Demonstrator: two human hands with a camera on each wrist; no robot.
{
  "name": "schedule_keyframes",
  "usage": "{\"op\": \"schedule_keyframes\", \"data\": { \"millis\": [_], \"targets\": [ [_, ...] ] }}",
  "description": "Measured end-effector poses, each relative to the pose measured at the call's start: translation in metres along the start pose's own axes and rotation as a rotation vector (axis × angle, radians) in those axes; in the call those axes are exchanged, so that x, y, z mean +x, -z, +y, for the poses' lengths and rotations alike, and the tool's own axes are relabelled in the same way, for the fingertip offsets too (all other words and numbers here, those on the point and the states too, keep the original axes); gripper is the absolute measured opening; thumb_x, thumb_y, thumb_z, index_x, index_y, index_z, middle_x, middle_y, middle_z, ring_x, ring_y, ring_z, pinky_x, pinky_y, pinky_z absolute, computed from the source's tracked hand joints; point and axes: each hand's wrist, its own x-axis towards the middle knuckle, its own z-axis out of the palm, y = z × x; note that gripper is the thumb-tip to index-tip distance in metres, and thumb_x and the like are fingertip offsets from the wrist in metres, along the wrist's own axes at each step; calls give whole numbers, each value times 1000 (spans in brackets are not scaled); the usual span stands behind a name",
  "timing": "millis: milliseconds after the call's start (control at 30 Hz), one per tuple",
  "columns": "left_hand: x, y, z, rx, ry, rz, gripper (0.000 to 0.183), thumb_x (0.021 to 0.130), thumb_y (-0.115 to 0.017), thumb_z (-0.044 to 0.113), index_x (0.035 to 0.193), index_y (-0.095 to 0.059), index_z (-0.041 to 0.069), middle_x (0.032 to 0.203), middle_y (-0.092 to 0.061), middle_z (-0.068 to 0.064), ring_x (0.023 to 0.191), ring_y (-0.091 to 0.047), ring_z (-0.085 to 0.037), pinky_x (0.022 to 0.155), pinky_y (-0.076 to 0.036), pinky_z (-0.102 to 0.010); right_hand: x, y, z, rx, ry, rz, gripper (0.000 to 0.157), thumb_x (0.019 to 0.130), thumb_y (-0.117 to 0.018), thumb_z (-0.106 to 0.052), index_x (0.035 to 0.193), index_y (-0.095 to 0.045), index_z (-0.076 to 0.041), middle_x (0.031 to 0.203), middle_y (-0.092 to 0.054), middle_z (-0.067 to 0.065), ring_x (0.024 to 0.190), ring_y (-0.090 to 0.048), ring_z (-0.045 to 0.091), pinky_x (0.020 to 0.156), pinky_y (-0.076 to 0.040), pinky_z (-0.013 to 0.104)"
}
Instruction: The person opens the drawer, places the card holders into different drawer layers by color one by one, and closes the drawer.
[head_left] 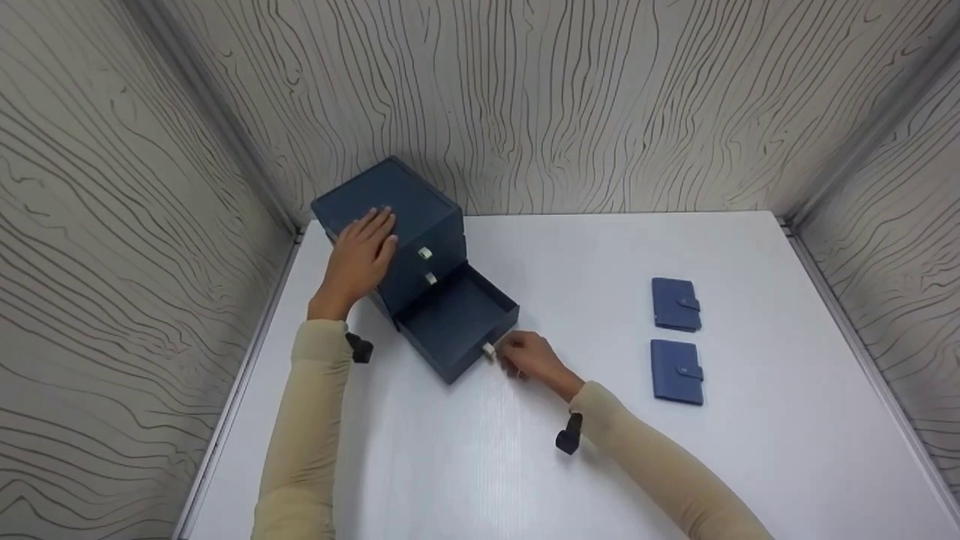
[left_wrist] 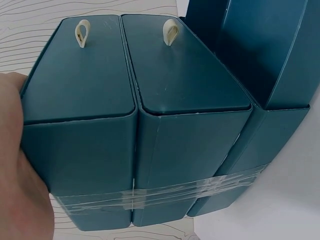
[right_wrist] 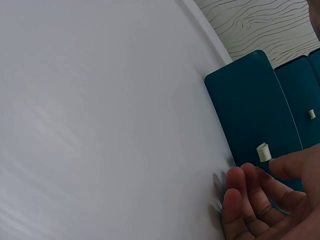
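Note:
A dark blue cabinet with three stacked drawers point(head_left: 386, 191) stands at the back left of the table. Its bottom drawer point(head_left: 454, 311) is pulled out, and the inside looks bare. The two upper drawers point(left_wrist: 187, 70) are closed, each with a small pale loop tab. My left hand point(head_left: 358, 259) rests on the cabinet's top near its left edge, fingers straight. Beside the pale pull tab point(right_wrist: 264, 152) of the bottom drawer is my right hand point(head_left: 531, 358), its fingers loosely bent. Thumb and fingertips are right by the tab, which shows uncovered.
Two blue snap-strap wallets, a far one point(head_left: 673, 304) and a near one point(head_left: 675, 371), lie on the right of the white table point(head_left: 765, 315). Clear tape point(left_wrist: 150, 197) wraps the cabinet's side. Wood-grain patterned panels point(head_left: 525, 105) enclose the table at the back and sides.

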Motion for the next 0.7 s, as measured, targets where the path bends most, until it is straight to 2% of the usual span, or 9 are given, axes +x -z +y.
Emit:
{"op": "schedule_keyframes", "data": {
  "millis": [233,467,700],
  "targets": [
    [0,1,0,-2,5,-15,56,118,-35,38,166,-38,9,174,-35,-8,165,-27,-30,136,-18,-53,1,20,5,26,-57,68,24,106,-57,-15,103,-78,-3,82,-75,11,61,-64,14,50,-48,25],
    [-1,2,1,-15,14,-26,57,118,-35,39,166,-38,10,175,-34,-7,165,-26,-29,137,-16,-52,3,44,10,-6,-101,125,25,106,-57,-16,108,-79,-4,87,-75,8,65,-67,16,51,-49,25],
    [-1,2,1,-16,10,-17,56,118,-35,39,166,-38,11,174,-34,-7,165,-27,-29,136,-17,-53,3,73,17,-9,-120,136,28,107,-56,-20,114,-77,-3,93,-75,8,73,-68,18,58,-53,29]
  ]
}}
